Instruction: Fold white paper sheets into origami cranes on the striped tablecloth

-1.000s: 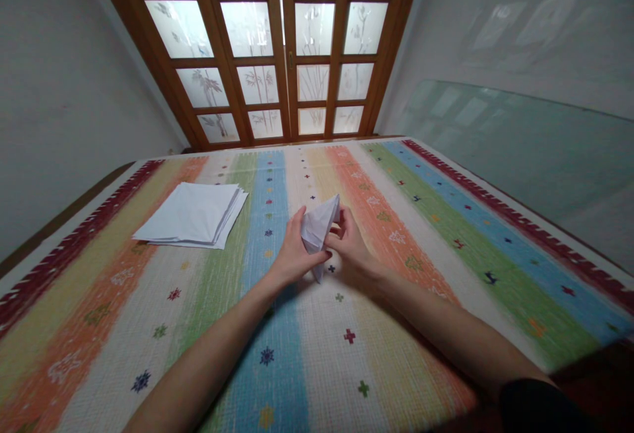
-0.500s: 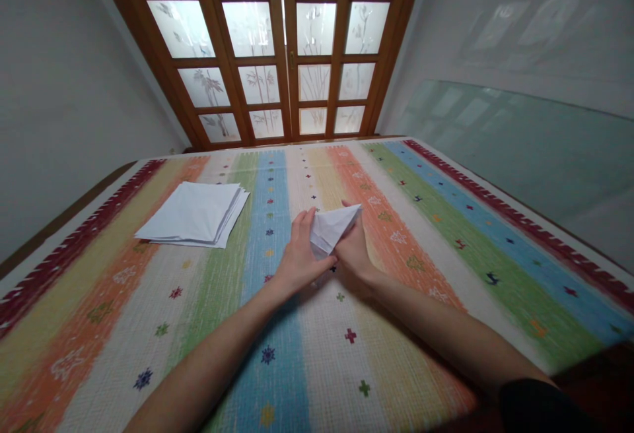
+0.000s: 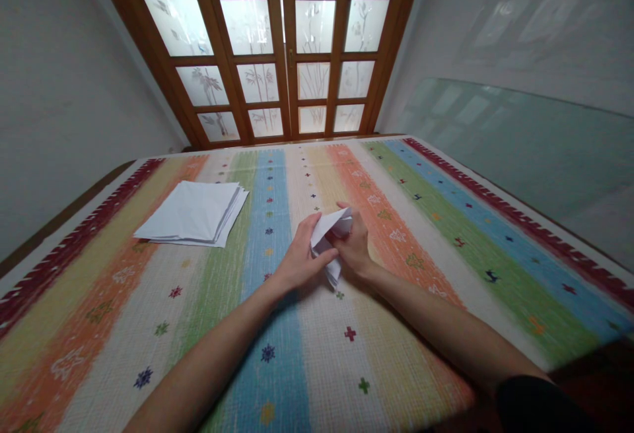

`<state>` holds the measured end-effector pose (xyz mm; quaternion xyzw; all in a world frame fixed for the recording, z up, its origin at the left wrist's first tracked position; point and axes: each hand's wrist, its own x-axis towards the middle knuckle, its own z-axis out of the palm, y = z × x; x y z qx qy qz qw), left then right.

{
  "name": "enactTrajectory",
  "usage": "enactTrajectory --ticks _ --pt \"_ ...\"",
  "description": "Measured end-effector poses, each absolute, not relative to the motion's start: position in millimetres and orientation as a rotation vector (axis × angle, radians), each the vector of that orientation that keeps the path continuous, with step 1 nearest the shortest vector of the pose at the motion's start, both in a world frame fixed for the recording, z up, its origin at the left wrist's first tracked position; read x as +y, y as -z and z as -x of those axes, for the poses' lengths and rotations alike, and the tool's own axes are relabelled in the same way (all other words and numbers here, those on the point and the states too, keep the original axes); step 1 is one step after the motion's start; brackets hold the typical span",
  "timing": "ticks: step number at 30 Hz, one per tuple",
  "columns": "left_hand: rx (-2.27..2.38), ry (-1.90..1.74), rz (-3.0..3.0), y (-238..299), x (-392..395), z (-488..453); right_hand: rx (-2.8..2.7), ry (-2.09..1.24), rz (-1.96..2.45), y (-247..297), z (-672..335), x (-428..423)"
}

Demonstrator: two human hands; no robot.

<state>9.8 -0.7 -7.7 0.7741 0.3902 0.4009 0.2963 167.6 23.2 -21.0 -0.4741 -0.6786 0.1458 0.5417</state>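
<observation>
A small folded piece of white paper [image 3: 330, 238] is held just above the striped tablecloth [image 3: 436, 222] near the middle of the table. My left hand [image 3: 300, 258] grips its left side, thumb and fingers pinched on the folds. My right hand [image 3: 354, 245] closes on its right side, fingers curled over the top edge. Much of the paper is hidden between the two hands; a pointed corner sticks out below them.
A stack of white paper sheets [image 3: 195, 214] lies on the cloth at the left. Wooden doors with frosted glass panes [image 3: 292, 50] stand behind the table. A glass pane [image 3: 520, 142] leans along the right wall.
The paper has been turned and folded tighter between my hands; its flat triangular top has closed up and a corner now points down. Both hands stayed in about the same place.
</observation>
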Motion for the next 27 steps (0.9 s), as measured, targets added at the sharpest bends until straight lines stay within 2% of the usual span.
enactTrajectory --ticks 5,12,19,27 --pt "1.083 -0.982 -2.003 16 20 14 -1.858 -0.473 0.975 9 -183 34" --pt "1.093 -0.797 -2.419 20 20 19 -2.233 -0.58 0.796 22 -202 47" --pt "1.078 -0.299 -2.641 11 11 20 -2.572 -0.424 0.796 23 -230 36" --pt "1.198 -0.213 -2.745 7 12 11 -2.644 -0.194 0.911 21 -234 13"
